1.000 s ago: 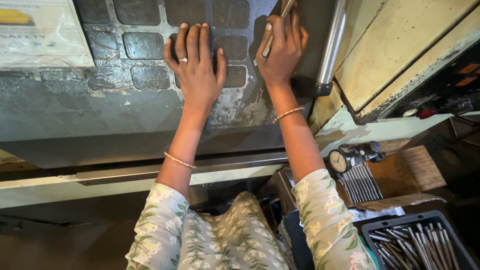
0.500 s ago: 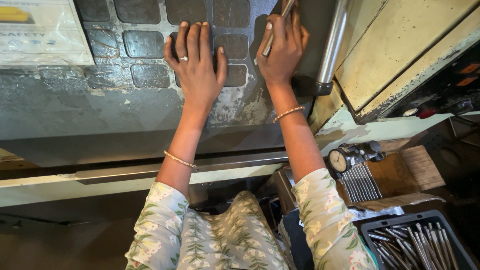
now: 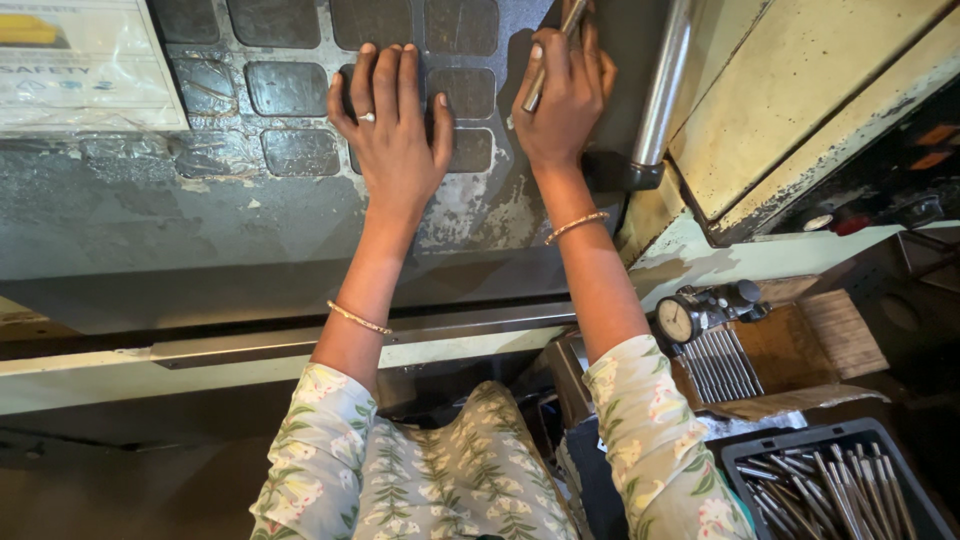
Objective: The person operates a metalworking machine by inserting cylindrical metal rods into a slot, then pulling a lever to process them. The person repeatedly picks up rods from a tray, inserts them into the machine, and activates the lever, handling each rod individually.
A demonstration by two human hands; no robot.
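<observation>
Worn grey machine panel with square dark pads, both hands pressed up against it.

Right hand [image 3: 566,95] has its grip closed around a thin metal rod [image 3: 552,50], tip held against the panel [image 3: 250,200] beside a shiny steel tube [image 3: 660,85]; left hand [image 3: 393,125] lies flat, fingers together and holding nothing, over a dark pad [image 3: 462,85]. Judging by the pose, the rod is being worked on the panel (the left hand steadying). Lower right: a dial gauge [image 3: 680,318] and a tray of rods [image 3: 830,490].
</observation>
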